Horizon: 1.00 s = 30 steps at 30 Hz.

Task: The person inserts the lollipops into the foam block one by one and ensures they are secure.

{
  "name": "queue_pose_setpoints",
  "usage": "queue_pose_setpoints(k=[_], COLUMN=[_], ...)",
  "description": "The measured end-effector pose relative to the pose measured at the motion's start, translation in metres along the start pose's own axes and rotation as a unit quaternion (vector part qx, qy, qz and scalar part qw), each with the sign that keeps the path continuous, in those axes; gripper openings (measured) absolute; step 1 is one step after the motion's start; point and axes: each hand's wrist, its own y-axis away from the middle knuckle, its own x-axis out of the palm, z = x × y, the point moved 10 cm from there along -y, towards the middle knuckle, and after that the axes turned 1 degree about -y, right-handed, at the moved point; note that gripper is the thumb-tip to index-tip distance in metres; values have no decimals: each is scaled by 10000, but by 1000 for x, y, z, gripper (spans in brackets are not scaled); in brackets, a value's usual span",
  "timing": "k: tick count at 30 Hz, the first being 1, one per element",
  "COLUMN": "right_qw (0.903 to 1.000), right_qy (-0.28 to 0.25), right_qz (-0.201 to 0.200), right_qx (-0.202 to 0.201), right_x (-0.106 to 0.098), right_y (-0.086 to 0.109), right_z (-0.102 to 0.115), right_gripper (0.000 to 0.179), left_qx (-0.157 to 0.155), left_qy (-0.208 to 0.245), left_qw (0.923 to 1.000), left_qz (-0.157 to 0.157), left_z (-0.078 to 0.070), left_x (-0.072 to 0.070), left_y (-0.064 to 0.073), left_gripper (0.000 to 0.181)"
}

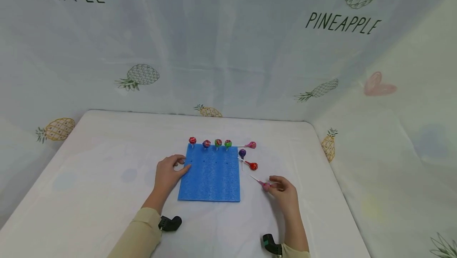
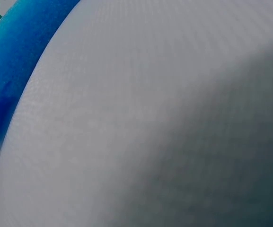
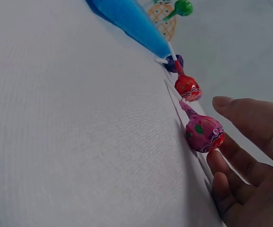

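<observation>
A blue foam board (image 1: 210,178) lies flat with small holes in rows. Its left edge meets the thumb and fingertips of my left hand (image 1: 168,172), which rests there with thumb and fingers apart. In the right wrist view, a pink-wrapped lollipop (image 3: 204,134) sits between the spread thumb and fingers of my right hand (image 3: 252,151). The fingertips are right at its round head, while the thumb stands off it. Its white stick points toward the board. Along the board's far edge stand a red lollipop (image 1: 192,140), a purple-red one (image 1: 206,143), and two with green wrappers (image 1: 227,143).
Right of the board lie another pink lollipop (image 1: 252,145), a dark purple lollipop (image 1: 242,153) and a red lollipop (image 1: 253,166), their sticks close together or crossing. A white cloth (image 1: 118,194) covers the table, and a pineapple-print curtain (image 1: 228,43) hangs behind it.
</observation>
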Motion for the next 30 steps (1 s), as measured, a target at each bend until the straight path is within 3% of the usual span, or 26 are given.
queue_pose_setpoints(k=[8, 20, 30], right_qw=[9995, 9988, 9984], right_qy=[130, 425, 483], right_qz=[230, 217, 272], right_qx=[149, -60, 51], right_x=[5, 6, 8], right_y=[-1, -6, -8], right_z=[-8, -7, -6], right_gripper=[33, 34, 27], left_qx=[-92, -63, -27], left_qy=[5, -38, -50], left_qw=[9999, 10000, 10000], left_qz=[48, 61, 58], left_z=[-1, -2, -3], left_x=[2, 0, -3], left_y=[0, 0, 0], left_gripper=[39, 40, 39])
